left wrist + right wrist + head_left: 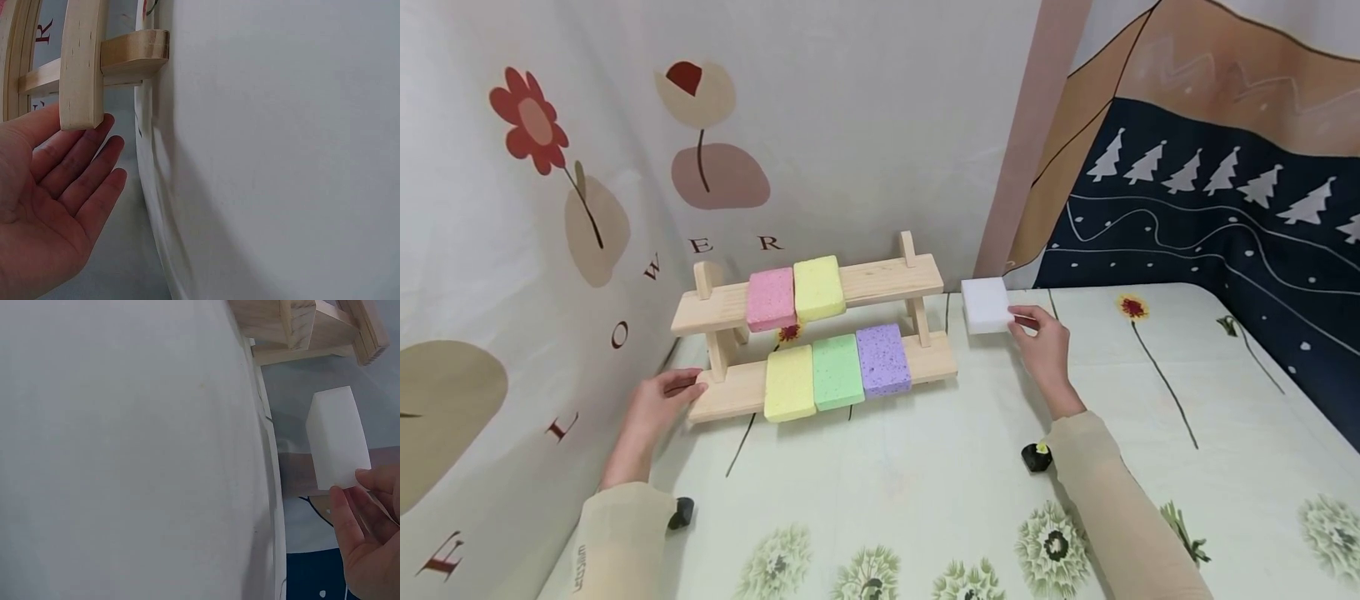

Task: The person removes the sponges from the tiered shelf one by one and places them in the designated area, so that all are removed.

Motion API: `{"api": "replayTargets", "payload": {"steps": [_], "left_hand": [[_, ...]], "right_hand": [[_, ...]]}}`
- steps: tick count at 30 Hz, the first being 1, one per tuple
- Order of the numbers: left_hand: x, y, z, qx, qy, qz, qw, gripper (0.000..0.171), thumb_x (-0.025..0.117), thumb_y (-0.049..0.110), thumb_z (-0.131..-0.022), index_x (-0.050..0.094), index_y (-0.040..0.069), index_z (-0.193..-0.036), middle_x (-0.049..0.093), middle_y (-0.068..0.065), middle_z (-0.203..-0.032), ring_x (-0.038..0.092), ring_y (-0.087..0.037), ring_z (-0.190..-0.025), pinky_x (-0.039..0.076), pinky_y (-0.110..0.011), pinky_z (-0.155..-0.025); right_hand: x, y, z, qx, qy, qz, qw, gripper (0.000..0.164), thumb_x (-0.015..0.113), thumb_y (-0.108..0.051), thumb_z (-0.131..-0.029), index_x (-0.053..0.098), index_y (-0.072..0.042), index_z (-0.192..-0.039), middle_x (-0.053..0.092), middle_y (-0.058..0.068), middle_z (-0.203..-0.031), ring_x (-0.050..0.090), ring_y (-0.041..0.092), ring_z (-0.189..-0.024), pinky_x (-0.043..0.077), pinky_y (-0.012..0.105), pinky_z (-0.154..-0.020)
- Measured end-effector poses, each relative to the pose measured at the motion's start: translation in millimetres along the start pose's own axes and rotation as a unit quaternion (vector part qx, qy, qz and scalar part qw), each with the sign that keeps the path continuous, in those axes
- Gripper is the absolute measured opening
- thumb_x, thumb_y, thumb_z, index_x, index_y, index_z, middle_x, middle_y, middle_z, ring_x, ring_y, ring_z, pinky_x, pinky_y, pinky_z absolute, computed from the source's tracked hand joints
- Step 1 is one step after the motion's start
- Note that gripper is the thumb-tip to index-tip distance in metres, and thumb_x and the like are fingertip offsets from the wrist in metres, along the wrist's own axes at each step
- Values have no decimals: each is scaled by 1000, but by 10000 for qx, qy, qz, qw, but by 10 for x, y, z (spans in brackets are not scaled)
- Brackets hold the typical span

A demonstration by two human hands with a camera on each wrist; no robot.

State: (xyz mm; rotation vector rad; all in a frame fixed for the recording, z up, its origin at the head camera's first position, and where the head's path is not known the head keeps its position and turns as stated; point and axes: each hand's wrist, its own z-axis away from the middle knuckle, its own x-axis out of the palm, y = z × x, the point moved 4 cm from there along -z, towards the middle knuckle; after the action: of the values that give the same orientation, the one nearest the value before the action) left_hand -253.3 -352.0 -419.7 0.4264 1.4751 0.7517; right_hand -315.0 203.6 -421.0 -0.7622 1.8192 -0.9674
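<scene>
A small two-tier wooden shelf (891,281) carries several sponges. On its upper board are a pink sponge (771,299) and a yellow sponge (819,288); the lower board holds another yellow sponge (789,384), a green sponge (838,372) and a purple sponge (883,360), side by side. My left hand (662,404) holds the left end of the lower board, thumb and fingers around it. To the right of the shelf, my right hand (1043,346) pinches a smooth white sponge (986,305) at its edge; in the right wrist view that sponge (339,437) hangs above the table, fingertips at one end.
A pale flower-print cloth (895,492) covers the table. Behind the shelf and along the left rises a white printed curtain (865,108). At the right hangs a dark tree-pattern cloth (1195,225). Black wrist-camera parts (1037,457) show beside the sleeves.
</scene>
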Motion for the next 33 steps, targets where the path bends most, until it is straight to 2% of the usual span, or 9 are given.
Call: {"api": "replayTargets", "payload": {"steps": [3, 18, 26, 29, 33], "left_hand": [[0, -3, 2, -36, 6, 47, 10000, 52, 58, 31, -101, 52, -3, -140, 57, -28, -138, 57, -42, -126, 50, -47, -97], [-14, 10, 0, -51, 0, 48, 10000, 52, 58, 31, -101, 52, -2, -140, 57, -28, -138, 57, -42, -126, 49, -49, -99], [-4, 8, -3, -115, -22, 93, 9999, 53, 58, 32, -101, 51, -2, -141, 55, -29, -140, 55, -43, -127, 47, -52, -102], [-2, 9, 1, -182, -26, 95, 9998, 52, 58, 31, -101, 51, -2, -141, 55, -29, -140, 55, -43, -127, 47, -53, -102], [-5, 11, 6, -107, 1, 55, 9999, 52, 60, 30, -101, 52, -3, -140, 56, -28, -139, 56, -42, -126, 48, -51, -101]], "right_hand": [[4, -12, -6, -22, -31, -18, 10000, 26, 64, -3, -94, 68, -1, -120, 70, 20, -122, 68, 35, -113, 50, 45, -102], [32, 22, -36, 85, -239, 187, 9995, 26, 65, -3, -94, 69, 0, -119, 70, 21, -122, 68, 36, -113, 50, 45, -103], [49, 102, -37, 389, -406, 121, 9983, 27, 64, -4, -95, 68, -1, -121, 68, 19, -127, 67, 34, -116, 52, 43, -102], [42, 112, -27, 504, -443, 130, 9977, 27, 63, -4, -95, 68, -1, -121, 68, 18, -128, 67, 32, -117, 54, 38, -99], [31, 130, -16, 612, -490, 164, 9968, 27, 64, -5, -95, 69, -2, -121, 67, 16, -129, 68, 30, -116, 54, 21, -88]]}}
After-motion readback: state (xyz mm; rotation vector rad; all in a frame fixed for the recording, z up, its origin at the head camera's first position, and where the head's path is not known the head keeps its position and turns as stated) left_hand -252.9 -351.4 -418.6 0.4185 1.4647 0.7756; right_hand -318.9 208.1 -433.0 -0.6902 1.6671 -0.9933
